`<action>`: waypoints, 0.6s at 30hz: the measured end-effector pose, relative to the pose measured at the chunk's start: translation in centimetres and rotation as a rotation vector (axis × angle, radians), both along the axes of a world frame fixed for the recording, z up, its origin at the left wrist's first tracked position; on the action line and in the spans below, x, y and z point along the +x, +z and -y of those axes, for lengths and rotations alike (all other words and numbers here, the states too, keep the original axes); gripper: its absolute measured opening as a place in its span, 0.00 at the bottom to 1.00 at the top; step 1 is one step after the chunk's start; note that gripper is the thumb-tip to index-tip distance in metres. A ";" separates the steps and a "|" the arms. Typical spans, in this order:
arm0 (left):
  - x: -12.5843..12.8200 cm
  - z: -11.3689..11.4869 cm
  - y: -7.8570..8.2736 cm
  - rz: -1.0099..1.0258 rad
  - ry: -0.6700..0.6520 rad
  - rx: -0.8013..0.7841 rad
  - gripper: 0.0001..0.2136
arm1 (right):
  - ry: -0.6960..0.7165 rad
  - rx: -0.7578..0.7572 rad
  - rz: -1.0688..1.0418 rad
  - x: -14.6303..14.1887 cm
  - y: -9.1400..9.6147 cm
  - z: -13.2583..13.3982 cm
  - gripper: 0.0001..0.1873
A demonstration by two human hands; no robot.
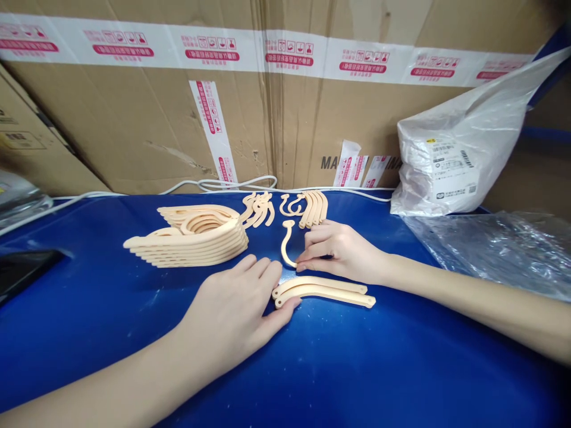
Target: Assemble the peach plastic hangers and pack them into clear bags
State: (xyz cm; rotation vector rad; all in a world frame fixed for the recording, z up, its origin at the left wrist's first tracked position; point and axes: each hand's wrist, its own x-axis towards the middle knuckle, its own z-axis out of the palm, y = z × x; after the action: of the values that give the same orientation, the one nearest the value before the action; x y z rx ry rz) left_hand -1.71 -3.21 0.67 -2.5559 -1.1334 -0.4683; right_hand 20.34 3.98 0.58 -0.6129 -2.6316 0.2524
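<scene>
My left hand (238, 306) lies flat on the blue table (89, 309), fingers stretched out, its thumb touching the left end of two cream curved plastic bars (325, 291). My right hand (339, 249) pinches the lower end of a cream plastic hook (286, 241) that lies on the table just above those bars. Left of both hands sits a stack of cream hanger bodies (191, 238). Behind the hook lie loose hooks (259, 208) and a row of curved pieces (313, 207).
Large taped cardboard boxes (267, 101) form a wall behind the table. A white cable (214, 185) runs along their base. A white plastic bag with a label (450, 160) and clear plastic wrap (495, 244) lie at the right. A dark object (22, 267) sits at the left edge.
</scene>
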 end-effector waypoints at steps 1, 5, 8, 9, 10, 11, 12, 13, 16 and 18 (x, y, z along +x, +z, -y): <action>0.0 0.0 0.0 0.000 -0.003 0.000 0.12 | 0.000 0.010 0.004 0.0 -0.1 0.0 0.09; -0.2 0.0 -0.2 0.000 -0.014 0.010 0.12 | -0.006 0.049 -0.017 -0.1 -0.7 -0.1 0.10; -0.2 0.0 -0.4 -0.004 -0.027 0.017 0.11 | -0.001 0.072 -0.013 -0.1 -0.9 -0.2 0.10; -0.2 0.0 -0.4 -0.004 -0.027 0.016 0.11 | 0.000 0.076 -0.009 -0.1 -1.0 -0.2 0.11; -0.2 0.0 -0.4 -0.001 -0.026 0.017 0.11 | 0.000 0.079 -0.008 -0.1 -1.0 -0.1 0.11; -0.2 0.1 -0.4 0.002 -0.025 0.020 0.11 | 0.000 0.081 -0.009 -0.1 -0.9 -0.1 0.11; -0.2 0.1 -0.4 0.000 -0.025 0.022 0.10 | 0.000 0.081 -0.010 -0.1 -0.9 -0.1 0.11; -0.2 0.1 -0.4 -0.008 -0.030 0.023 0.10 | -0.001 0.082 -0.012 0.0 -0.9 0.0 0.11; -0.2 0.2 -0.5 -0.030 -0.045 0.027 0.09 | -0.008 0.083 -0.016 0.0 -1.0 0.1 0.11; -0.2 0.2 -0.4 -0.029 -0.041 0.018 0.10 | -0.015 0.088 -0.018 0.0 -1.0 0.2 0.11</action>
State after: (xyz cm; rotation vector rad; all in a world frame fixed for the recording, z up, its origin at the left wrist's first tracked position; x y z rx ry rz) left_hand -1.96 -3.44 0.25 -2.5663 -1.0643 -0.4482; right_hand 20.30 3.78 -0.47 -0.5984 -2.6036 0.1367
